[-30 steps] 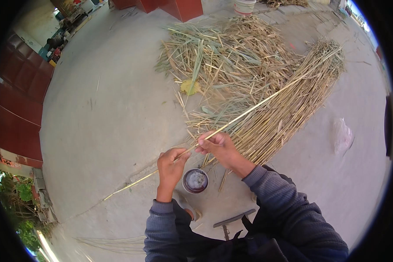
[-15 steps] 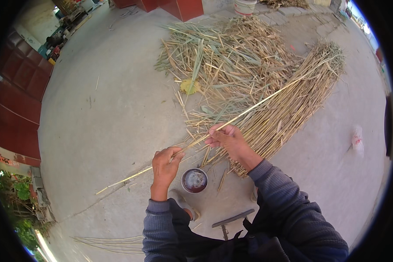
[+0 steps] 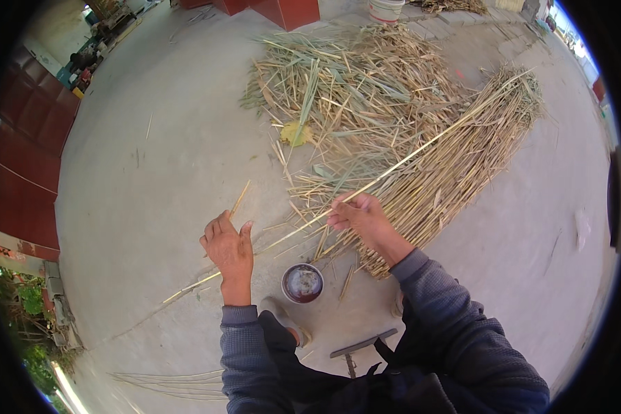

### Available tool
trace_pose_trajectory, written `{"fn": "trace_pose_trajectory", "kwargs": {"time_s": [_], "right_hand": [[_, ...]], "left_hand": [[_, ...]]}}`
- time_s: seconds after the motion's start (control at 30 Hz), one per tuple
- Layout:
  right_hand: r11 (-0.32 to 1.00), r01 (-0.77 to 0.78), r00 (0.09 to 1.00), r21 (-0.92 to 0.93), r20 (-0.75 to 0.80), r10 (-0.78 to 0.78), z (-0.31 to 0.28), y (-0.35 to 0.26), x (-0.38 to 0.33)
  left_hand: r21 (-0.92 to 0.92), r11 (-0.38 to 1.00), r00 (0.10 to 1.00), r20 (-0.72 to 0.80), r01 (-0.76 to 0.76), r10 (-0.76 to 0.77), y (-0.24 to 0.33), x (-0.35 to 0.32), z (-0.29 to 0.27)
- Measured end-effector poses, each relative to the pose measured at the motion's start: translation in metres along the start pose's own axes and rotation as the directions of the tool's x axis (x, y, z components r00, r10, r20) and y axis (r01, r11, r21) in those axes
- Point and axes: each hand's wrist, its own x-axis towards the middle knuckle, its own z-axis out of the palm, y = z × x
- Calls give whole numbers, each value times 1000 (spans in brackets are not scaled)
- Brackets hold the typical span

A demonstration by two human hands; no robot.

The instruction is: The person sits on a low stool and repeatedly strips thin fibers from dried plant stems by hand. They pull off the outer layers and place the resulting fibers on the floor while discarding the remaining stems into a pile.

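**A:** Two hands, and only one of them is gripping. Your right hand (image 3: 357,215) has its fingers curled around the long pale yellow reed stalk (image 3: 421,148), pinching it near its lower part, wrist bent, grey sleeve running back toward your body.

**B:** And the left?

**A:** Your left hand (image 3: 229,245) is spread, fingers released, back of the hand up. The stalk passes under or just behind it; I cannot tell whether your palm touches it. The stalk's low end shows on the grey concrete floor (image 3: 152,179) to the left of that hand, and its far end reaches up and right over the neat bundle of dry straw-coloured stalks (image 3: 462,165).

**B:** What sits around you?

**A:** A small round metal tin with dark contents (image 3: 302,283) stands on the floor between your forearms, just below the stalk. Beyond your right hand lies a loose heap of greenish-yellow leaves and trimmings (image 3: 352,90), touching the bundle's left edge. One short cut piece of stalk (image 3: 239,200) lies just above your left hand. A white bucket (image 3: 385,10) stands at the top edge, well apart.
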Motion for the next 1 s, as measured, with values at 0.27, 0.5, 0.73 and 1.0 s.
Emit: {"fn": "trace_pose_trajectory", "kwargs": {"time_s": [0.27,0.5,0.73,1.0], "right_hand": [[999,-32,999,-31,11,33,22,16,3],[994,106,979,-6,-175,-106,-24,-28,10],[997,67,998,23,-21,-67,9,-9,1],[995,93,989,19,-113,-91,-4,-27,3]], "left_hand": [[-508,827,934,110,-242,341,66,-1,-4],[-192,981,909,411,6,75,-39,-6,-15],[-484,860,961,124,-159,248,40,-2,-10],[-374,928,890,423,-1,171,7,-2,-19]]}}
